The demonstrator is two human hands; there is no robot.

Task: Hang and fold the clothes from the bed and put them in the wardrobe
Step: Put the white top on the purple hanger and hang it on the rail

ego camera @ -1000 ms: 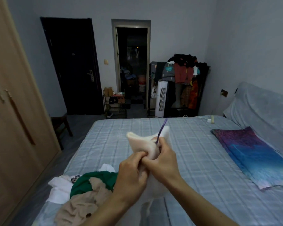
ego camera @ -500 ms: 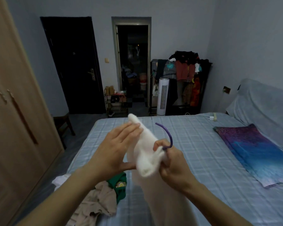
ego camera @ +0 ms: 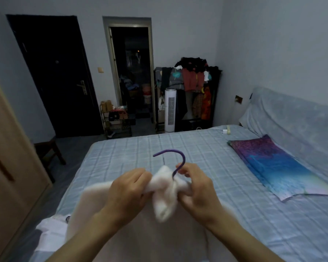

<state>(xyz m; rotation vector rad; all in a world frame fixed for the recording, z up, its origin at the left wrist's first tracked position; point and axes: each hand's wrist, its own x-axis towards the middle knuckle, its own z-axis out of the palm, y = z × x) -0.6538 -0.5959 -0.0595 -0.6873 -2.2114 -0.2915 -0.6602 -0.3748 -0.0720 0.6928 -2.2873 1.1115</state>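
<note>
Your left hand (ego camera: 130, 188) grips the bunched top of the white garment (ego camera: 164, 197). Right hand (ego camera: 197, 190) pinches it beside the purple hook (ego camera: 180, 155) poking out. Garment held above the bed (ego camera: 206, 148); wardrobe (ego camera: 6, 176) at left.

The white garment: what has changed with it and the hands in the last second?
The left hand, open beside the white garment half a second ago, has taken hold of it again, left of the purple hanger hook. The right hand keeps holding the garment at the hook's base. The garment now spreads out wider. The bed and the colourful cloth on it stayed put.
</note>
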